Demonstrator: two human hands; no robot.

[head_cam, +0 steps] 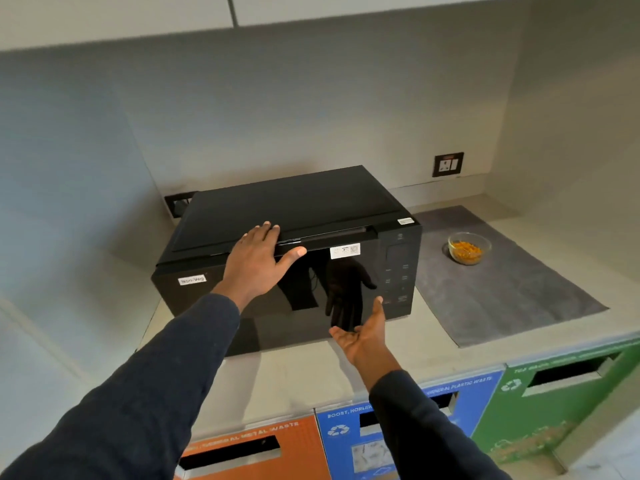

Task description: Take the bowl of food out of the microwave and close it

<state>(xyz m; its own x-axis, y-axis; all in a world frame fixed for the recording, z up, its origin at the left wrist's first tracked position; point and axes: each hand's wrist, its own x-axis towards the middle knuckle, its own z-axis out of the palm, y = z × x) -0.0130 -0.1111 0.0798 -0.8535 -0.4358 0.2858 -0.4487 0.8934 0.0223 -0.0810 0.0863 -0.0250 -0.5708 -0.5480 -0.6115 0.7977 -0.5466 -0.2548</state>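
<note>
The black microwave (287,244) stands on the beige counter with its glossy door shut. My left hand (258,259) lies flat on the top front edge of the door, fingers spread, thumb over the door face. My right hand (363,332) hovers palm up just in front of the door's lower right part, fingers apart, holding nothing. The glass bowl (469,248) with orange-yellow food sits on a grey mat (502,289) to the right of the microwave, apart from both hands.
A wall socket (447,164) is on the back wall to the right. Below the counter's front edge are an orange bin (249,452), a blue bin (398,431) and a green bin (561,393), each with a slot. Cabinets hang overhead.
</note>
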